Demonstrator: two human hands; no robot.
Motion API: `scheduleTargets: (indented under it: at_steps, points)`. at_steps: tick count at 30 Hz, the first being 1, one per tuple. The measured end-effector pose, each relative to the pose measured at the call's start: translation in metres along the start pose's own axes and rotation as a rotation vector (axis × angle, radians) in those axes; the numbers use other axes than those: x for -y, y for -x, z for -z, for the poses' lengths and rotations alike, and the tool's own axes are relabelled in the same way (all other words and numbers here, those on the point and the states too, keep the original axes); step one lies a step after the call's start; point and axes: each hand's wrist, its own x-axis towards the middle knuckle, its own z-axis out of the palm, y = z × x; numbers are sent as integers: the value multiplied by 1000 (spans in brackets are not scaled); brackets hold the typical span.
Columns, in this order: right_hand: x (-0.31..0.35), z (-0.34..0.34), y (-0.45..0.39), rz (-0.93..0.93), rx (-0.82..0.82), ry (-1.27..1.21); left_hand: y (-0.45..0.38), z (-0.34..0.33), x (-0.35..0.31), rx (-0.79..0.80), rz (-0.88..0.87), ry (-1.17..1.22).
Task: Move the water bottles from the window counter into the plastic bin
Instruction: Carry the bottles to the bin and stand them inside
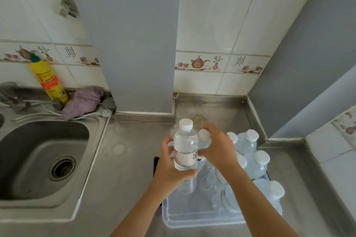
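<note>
My left hand (171, 169) grips a clear water bottle (185, 152) with a white cap and white label, held upright above the left part of the clear plastic bin (192, 219). My right hand (219, 146) closes over the top of a second bottle (204, 137) just behind the first, inside the bin's far end. Several more white-capped bottles (256, 161) stand packed along the bin's right side. The bin sits on the steel counter (131, 169); its near left floor is bare.
A steel sink (38, 159) with a drain lies at the left. Behind it stand a yellow detergent bottle (49, 81), a purple cloth (82, 102) and a white cable. A grey pillar (134, 44) and tiled walls close off the back and right.
</note>
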Motion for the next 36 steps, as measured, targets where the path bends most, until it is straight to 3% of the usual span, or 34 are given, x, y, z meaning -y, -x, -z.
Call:
scheduleTargets:
  at_steps: [5, 8, 11, 18, 24, 26, 29, 36]
  points:
    - [2, 37, 9, 161, -46, -257, 0, -10, 3, 54, -19, -102]
    - [5, 67, 26, 194, 107, -389, 2, -21, 5, 57, -29, -125]
    - [3, 76, 41, 245, 176, -277, 5, -30, 13, 66, -44, -147]
    - [-12, 44, 50, 363, 48, -10, 7, -51, 46, 6, -76, -256]
    - [-25, 27, 56, 334, -77, 50, 4, -59, 54, 85, -117, -356]
    - [-25, 24, 58, 330, -112, 60, 2, -56, 52, 55, -83, -334]
    - [-24, 23, 60, 362, -144, 78, -3, -53, 45, 192, 42, -236]
    - [-24, 21, 58, 390, -140, 103, -10, -51, 46, 254, 65, -220]
